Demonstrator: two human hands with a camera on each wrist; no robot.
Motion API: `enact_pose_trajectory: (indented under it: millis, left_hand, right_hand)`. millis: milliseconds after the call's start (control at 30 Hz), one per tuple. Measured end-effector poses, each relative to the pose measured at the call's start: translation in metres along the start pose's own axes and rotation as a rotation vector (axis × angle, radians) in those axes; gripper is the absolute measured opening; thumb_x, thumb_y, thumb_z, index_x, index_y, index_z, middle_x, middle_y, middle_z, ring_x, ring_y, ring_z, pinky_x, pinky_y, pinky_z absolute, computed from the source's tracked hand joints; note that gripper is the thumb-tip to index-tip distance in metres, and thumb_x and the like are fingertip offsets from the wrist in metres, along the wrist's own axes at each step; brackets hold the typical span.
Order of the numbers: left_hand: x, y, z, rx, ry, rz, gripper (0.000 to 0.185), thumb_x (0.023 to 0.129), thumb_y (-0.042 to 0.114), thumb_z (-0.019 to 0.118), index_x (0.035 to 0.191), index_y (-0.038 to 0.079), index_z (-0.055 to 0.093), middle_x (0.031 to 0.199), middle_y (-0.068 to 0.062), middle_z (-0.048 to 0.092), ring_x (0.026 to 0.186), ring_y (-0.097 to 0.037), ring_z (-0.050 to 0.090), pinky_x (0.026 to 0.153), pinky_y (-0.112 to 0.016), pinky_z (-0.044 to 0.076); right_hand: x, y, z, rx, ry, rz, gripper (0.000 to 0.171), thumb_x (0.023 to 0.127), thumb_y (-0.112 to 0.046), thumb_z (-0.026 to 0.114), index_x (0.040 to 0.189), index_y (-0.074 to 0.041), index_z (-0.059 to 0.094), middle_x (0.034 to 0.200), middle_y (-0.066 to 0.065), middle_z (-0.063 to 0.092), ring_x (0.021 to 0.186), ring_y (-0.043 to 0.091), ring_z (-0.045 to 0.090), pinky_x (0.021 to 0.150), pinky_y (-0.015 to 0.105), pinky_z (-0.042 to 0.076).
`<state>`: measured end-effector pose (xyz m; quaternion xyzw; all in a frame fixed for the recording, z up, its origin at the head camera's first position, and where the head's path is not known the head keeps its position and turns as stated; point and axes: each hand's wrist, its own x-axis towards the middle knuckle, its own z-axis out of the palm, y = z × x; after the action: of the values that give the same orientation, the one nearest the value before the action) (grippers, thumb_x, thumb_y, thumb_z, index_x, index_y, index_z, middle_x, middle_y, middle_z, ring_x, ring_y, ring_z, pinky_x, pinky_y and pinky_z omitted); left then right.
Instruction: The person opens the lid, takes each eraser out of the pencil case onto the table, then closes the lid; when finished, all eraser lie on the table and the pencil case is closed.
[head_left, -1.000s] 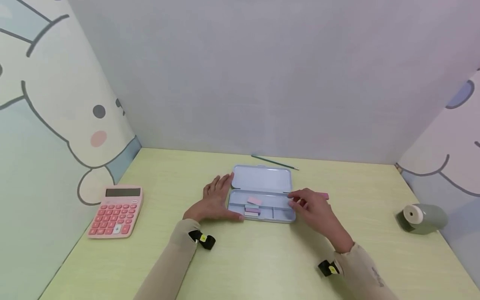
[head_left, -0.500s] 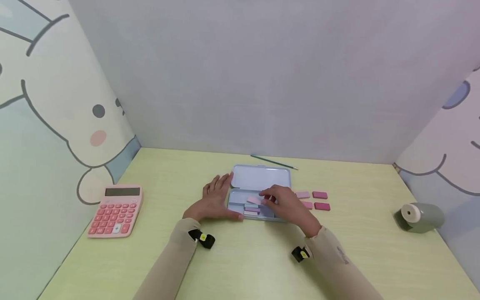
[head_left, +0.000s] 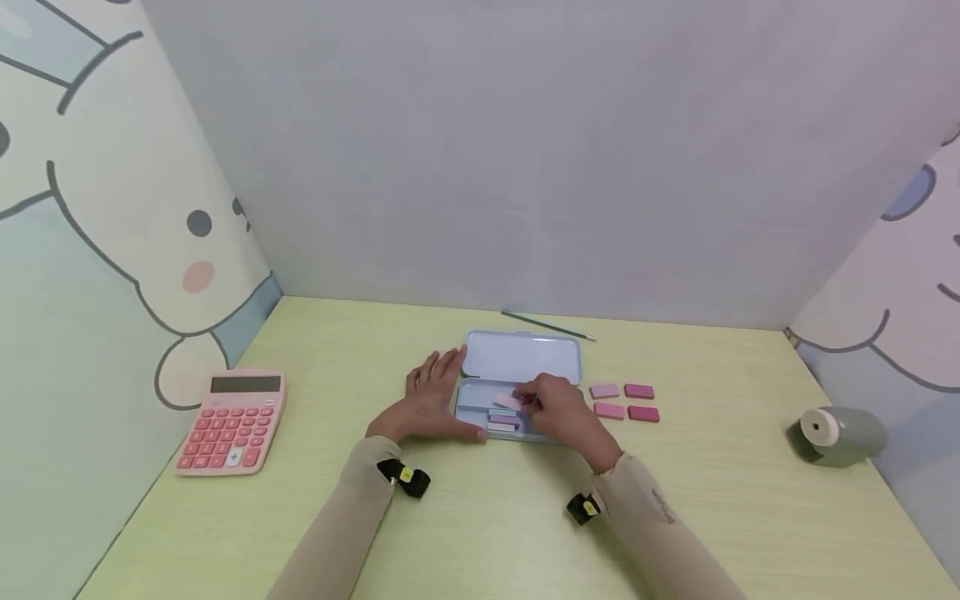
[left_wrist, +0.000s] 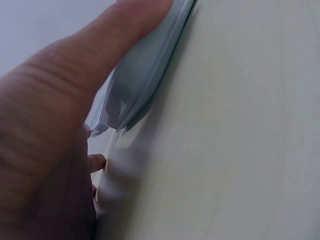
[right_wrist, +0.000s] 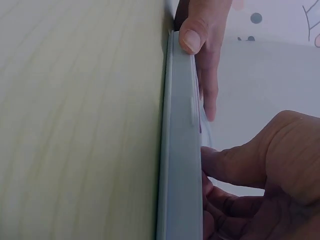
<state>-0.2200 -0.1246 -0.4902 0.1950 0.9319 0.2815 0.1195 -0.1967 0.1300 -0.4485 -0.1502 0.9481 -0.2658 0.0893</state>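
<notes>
A light blue pencil case (head_left: 521, 354) lies with its lid folded back on the table. My left hand (head_left: 426, 408) spans its left end with fingers spread, and the thumb (right_wrist: 191, 41) rests on the front corner. Inside the case, my right hand (head_left: 562, 408) pinches the right end of a pale pink eraser (head_left: 504, 402); the case wall hides these fingertips in the right wrist view. Small blue, purple (head_left: 504, 419) and white blocks, apparently erasers, lie in the front left compartment. Beside the case are two lighter pink erasers (head_left: 604, 390) and two darker ones (head_left: 641, 391).
Behind the case lies a dark green pencil (head_left: 547, 325). A pink calculator (head_left: 232, 423) is at the left of the table (head_left: 480, 533). At the right edge stands a grey-green device with a round white front (head_left: 836, 433), perhaps a sharpener. Walls enclose the back and sides.
My right hand has moved left from the case's right end to the pale pink eraser, and its fingers have drawn together there. Erasers on the right came into view. My left hand has stayed put.
</notes>
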Motion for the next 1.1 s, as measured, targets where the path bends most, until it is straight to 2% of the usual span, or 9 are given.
enact_pose_trajectory:
  millis: [167, 400, 633, 767, 933, 1100]
  left_hand:
    - [-0.0019, 0.0021, -0.0030, 0.023, -0.006, 0.004, 0.144, 0.072, 0.072, 0.086, 0.175, 0.018, 0.000, 0.182, -0.014, 0.009, 0.168, -0.044, 0.000, 0.131, -0.069, 0.008]
    - [0.0037, 0.0014, -0.0027, 0.008, -0.004, 0.016, 0.147, 0.069, 0.074, 0.087, 0.175, 0.021, 0.000, 0.182, -0.013, 0.009, 0.168, -0.043, -0.001, 0.131, -0.070, 0.006]
    - [0.0066, -0.0019, 0.0014, 0.002, -0.007, -0.013, 0.146, 0.070, 0.072, 0.087, 0.175, 0.026, -0.004, 0.184, -0.006, 0.005, 0.170, -0.038, -0.004, 0.133, -0.066, 0.004]
    - [0.0058, -0.0027, 0.0022, 0.004, -0.008, -0.020, 0.145, 0.071, 0.071, 0.087, 0.175, 0.027, -0.005, 0.184, -0.005, 0.005, 0.170, -0.038, -0.005, 0.133, -0.066, 0.003]
    - [0.0034, -0.0040, 0.0027, 0.001, -0.001, -0.015, 0.146, 0.070, 0.072, 0.088, 0.175, 0.025, -0.003, 0.183, -0.007, 0.006, 0.170, -0.039, -0.004, 0.132, -0.067, 0.004]
    - [0.0012, -0.0010, -0.0009, 0.001, -0.006, 0.000, 0.148, 0.069, 0.076, 0.087, 0.175, 0.021, -0.001, 0.182, -0.012, 0.008, 0.168, -0.044, 0.000, 0.131, -0.071, 0.007]
  right_hand:
    - [0.0009, 0.0014, 0.0018, 0.019, -0.013, 0.018, 0.026, 0.097, 0.003, 0.069, 0.119, -0.005, 0.081, 0.104, 0.009, 0.073, 0.088, 0.019, 0.058, 0.083, 0.037, 0.053]
    - [0.0012, 0.0036, 0.0007, 0.061, 0.008, -0.028, 0.023, 0.096, 0.006, 0.068, 0.112, -0.006, 0.080, 0.102, 0.009, 0.074, 0.088, 0.020, 0.059, 0.079, 0.034, 0.050]
    - [0.0007, 0.0031, -0.0013, 0.081, 0.011, -0.050, 0.023, 0.096, 0.006, 0.068, 0.111, -0.008, 0.079, 0.101, 0.008, 0.075, 0.087, 0.019, 0.062, 0.081, 0.036, 0.055]
    - [-0.0002, 0.0036, -0.0012, 0.080, 0.035, -0.080, 0.017, 0.099, 0.001, 0.069, 0.109, -0.008, 0.079, 0.101, 0.008, 0.078, 0.085, 0.016, 0.065, 0.081, 0.037, 0.057]
    - [0.0013, 0.0040, 0.0034, 0.079, 0.072, -0.102, 0.013, 0.099, -0.002, 0.071, 0.106, -0.008, 0.080, 0.099, 0.008, 0.079, 0.083, 0.015, 0.065, 0.081, 0.038, 0.059]
    - [0.0006, 0.0029, 0.0036, 0.097, 0.101, -0.072, 0.016, 0.098, -0.001, 0.071, 0.108, -0.009, 0.081, 0.099, 0.006, 0.079, 0.084, 0.016, 0.064, 0.082, 0.036, 0.058]
